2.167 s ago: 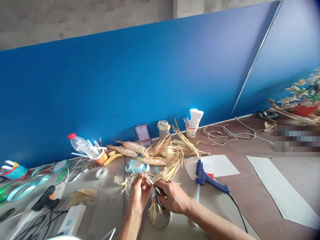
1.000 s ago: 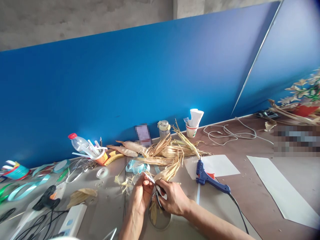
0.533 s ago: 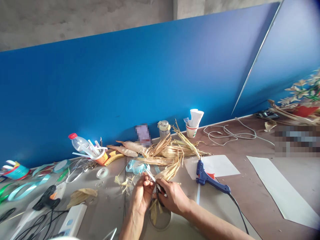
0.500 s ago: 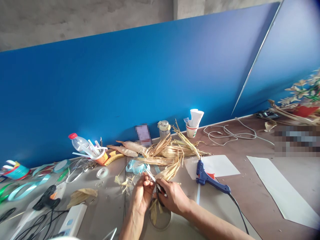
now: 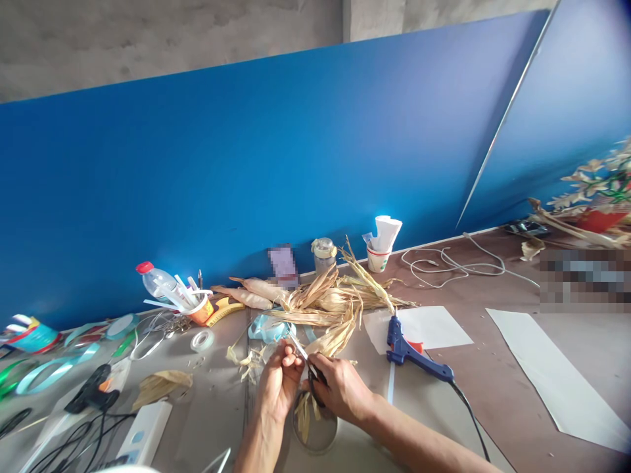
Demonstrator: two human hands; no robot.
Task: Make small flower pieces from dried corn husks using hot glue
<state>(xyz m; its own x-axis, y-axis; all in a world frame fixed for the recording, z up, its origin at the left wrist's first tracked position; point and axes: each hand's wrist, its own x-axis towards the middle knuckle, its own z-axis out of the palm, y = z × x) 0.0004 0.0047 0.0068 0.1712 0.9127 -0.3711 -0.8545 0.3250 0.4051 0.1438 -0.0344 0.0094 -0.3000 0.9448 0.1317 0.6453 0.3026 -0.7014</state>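
My right hand [image 5: 342,387] is closed round the black handles of a pair of scissors [image 5: 297,343], whose metal blades point up and to the left. Beside it, my left hand [image 5: 280,378] is turned partly palm up, its fingers curled and pinched near the blades. Whatever it grips is too small to make out. Beneath my hands stands a round dish [image 5: 323,441] with strips of dried corn husk [image 5: 303,420] in it. Just beyond lies a heap of dried corn husks [image 5: 335,299], with light blue ribbon [image 5: 269,328] at its left.
To the right, a blue glue gun [image 5: 419,358] rests by white paper [image 5: 438,326], its cord running forward. A paper cup [image 5: 378,259] and lidded jar [image 5: 324,255] stand at the back. On the left are a tape roll [image 5: 202,340], power strip [image 5: 145,433] and cup of sticks [image 5: 197,310].
Almost nothing differs. The scissors' blades have shifted very slightly, while both hands keep the same place and hold.
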